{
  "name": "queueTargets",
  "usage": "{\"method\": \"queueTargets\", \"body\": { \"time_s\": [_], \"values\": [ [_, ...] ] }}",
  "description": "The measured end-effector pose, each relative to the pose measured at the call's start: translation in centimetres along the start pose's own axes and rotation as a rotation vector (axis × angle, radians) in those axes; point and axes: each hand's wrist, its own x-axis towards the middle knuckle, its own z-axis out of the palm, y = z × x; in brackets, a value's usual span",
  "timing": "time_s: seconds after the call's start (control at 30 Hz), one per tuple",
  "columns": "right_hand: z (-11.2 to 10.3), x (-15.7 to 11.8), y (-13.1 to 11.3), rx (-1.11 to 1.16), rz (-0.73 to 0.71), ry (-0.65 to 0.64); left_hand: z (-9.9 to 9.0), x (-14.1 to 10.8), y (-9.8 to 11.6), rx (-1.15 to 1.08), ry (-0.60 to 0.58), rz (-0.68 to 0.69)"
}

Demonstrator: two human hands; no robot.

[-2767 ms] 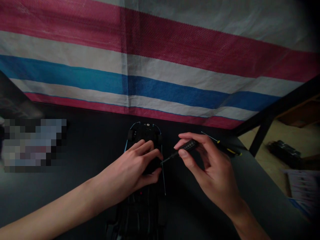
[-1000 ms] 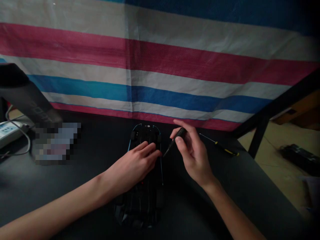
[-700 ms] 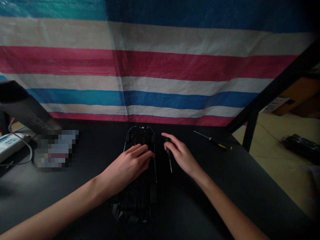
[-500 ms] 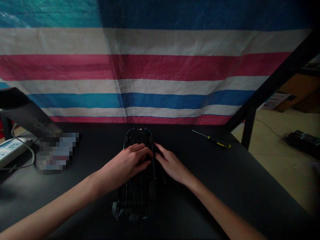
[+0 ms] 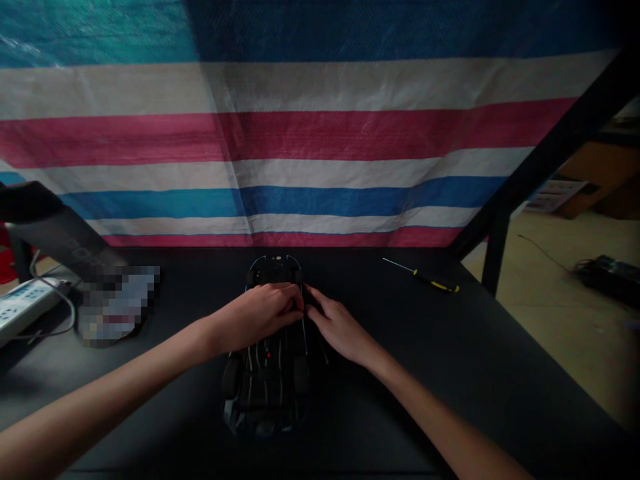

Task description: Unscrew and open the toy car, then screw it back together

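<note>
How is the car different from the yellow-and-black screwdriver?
The car is bulky; the screwdriver is slim. The car lies wheels-up and looks mostly dark, while the screwdriver shows bright yellow. The left hand covers part of the car; no hand touches the screwdriver. Both rest on the black table.

Pretty dim tbh, with slight glare on the striped sheet (image 5: 325, 136), a pale sheen toward the left edge of the desk (image 5: 465, 347), and the toy car (image 5: 265, 383) sunk in shadow.
</note>
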Motion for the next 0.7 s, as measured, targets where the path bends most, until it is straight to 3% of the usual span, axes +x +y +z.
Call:
{"method": "queueTargets", "body": {
  "time_s": [0.23,0.43,0.7],
  "values": [
    [-0.1,0.0,-0.1,0.02,-0.033,-0.001,0.2,0.5,-0.3,0.128,-0.006,0.047],
    [-0.3,-0.1,-0.5,0.023,-0.029,0.01,-0.2,1.5,0.7,0.281,-0.053,0.108],
    [-0.2,0.0,-0.4,0.024,-0.035,0.012,1.2,2.0,-0.4,0.524,-0.049,0.174]
  ]
}}
